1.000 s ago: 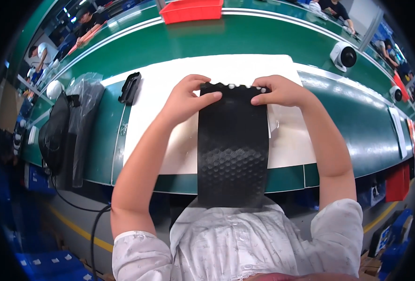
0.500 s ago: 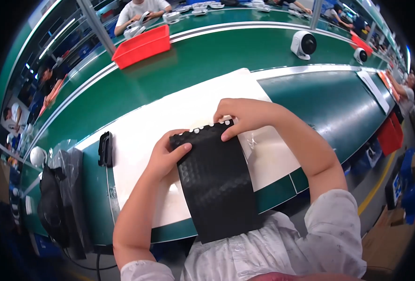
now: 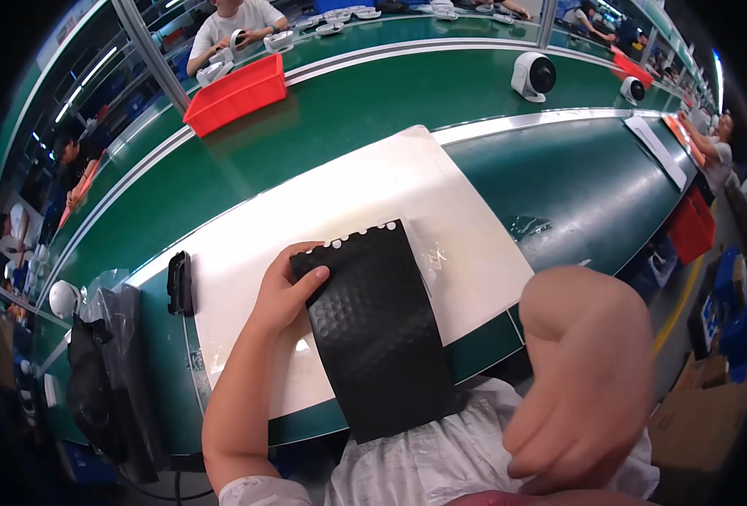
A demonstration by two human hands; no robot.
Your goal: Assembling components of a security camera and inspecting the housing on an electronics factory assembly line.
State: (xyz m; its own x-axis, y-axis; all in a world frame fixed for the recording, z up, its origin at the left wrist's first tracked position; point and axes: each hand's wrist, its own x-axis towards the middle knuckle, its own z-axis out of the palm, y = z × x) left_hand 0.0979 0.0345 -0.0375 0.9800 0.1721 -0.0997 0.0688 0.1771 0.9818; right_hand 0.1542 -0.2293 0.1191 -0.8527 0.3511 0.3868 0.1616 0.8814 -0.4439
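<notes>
Sheet (image 3: pixel 377 337) clamped in my left hand (image 3: pixel 291 288) — right hand (image 3: pixel 567 422) well apart from it.
My left thumb presses its black face near the scalloped edge, fingers tucked behind — presumably to steady that corner, while the far end slopes toward my shirt (image 3: pixel 415 464). My right fingers look curled, but blurred; I can't tell if they hold anything. Beneath my left hand lies a white board (image 3: pixel 339 190), perhaps shielding the green table (image 3: pixel 517 181).

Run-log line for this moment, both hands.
left hand: holds black textured sheet, upper-left corner; right hand: apart from sheet, blurred; white mat: partly beneath sheet
</notes>
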